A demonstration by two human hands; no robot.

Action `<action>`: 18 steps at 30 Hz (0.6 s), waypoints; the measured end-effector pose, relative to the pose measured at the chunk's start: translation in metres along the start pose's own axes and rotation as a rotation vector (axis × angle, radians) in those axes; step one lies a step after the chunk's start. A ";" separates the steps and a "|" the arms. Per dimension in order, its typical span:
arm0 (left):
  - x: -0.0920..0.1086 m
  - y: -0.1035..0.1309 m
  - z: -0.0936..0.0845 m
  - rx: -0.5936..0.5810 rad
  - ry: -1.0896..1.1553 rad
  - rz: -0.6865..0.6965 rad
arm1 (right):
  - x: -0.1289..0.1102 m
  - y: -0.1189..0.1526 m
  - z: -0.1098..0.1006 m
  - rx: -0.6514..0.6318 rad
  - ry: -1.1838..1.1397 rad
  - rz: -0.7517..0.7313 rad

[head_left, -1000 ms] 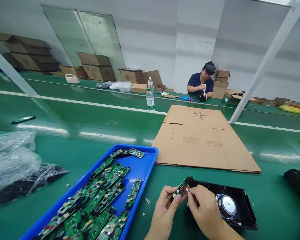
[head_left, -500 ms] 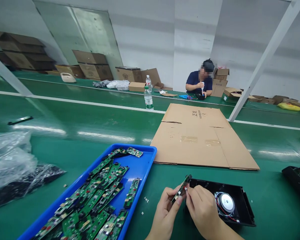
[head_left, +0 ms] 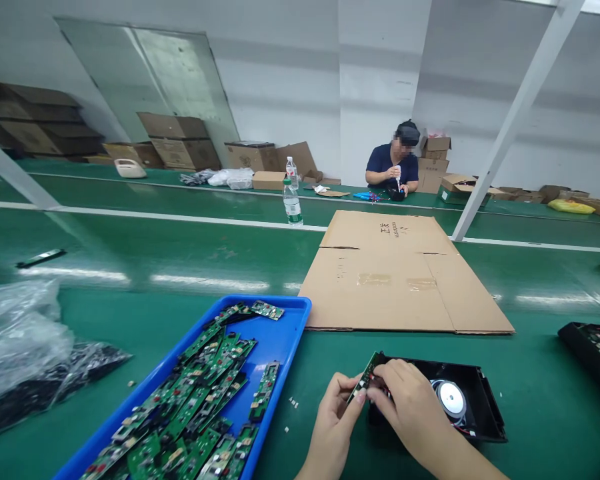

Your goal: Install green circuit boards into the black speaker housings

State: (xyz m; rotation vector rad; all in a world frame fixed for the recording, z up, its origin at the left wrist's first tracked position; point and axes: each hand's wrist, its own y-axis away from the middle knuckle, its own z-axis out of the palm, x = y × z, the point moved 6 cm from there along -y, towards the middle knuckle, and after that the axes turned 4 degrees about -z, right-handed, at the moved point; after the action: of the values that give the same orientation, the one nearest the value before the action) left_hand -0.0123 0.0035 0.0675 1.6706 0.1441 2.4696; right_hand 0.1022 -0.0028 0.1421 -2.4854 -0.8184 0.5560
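Note:
Between the thumb and fingers of my left hand (head_left: 334, 417) is a narrow green circuit board (head_left: 364, 379), held tilted above the table. My right hand (head_left: 405, 407) is closed at the board's right side, its fingertips bunched together; whatever they pinch is hidden. Just behind and below that hand lies an open black plastic housing (head_left: 486, 408) with a round silver-faced speaker (head_left: 451, 399) and thin wires inside. Part of the housing is covered by my right hand. Left of my hands, a blue tray (head_left: 294, 333) carries a heap of similar green boards (head_left: 200, 380).
A flattened cardboard sheet (head_left: 405, 300) lies beyond my hands. Clear plastic bags (head_left: 25, 340) rest at far left, another black housing (head_left: 593, 353) at far right. Small white bits (head_left: 293, 403) lie beside the tray. Water bottles (head_left: 293, 203) and a co-worker (head_left: 393, 163) are across the line.
My right hand has closed in on the board, and its fingers now cover the small white piece seen at their tips before. The board has turned slightly. The whole view has shifted a little.

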 end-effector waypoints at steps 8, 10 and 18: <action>0.021 0.007 0.000 -0.029 0.048 -0.139 | 0.043 0.072 -0.031 -0.369 0.094 -0.013; 0.025 0.010 0.002 -0.046 0.107 -0.201 | 0.042 0.080 -0.029 -0.306 0.095 -0.045; 0.026 0.026 0.014 -0.458 0.174 -0.460 | 0.021 0.067 0.007 -0.190 0.089 0.018</action>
State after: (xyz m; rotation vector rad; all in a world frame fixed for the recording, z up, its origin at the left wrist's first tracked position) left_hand -0.0107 -0.0173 0.1010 1.0917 -0.0192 2.0916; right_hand 0.1446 -0.0356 0.0954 -2.6710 -0.8497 0.3865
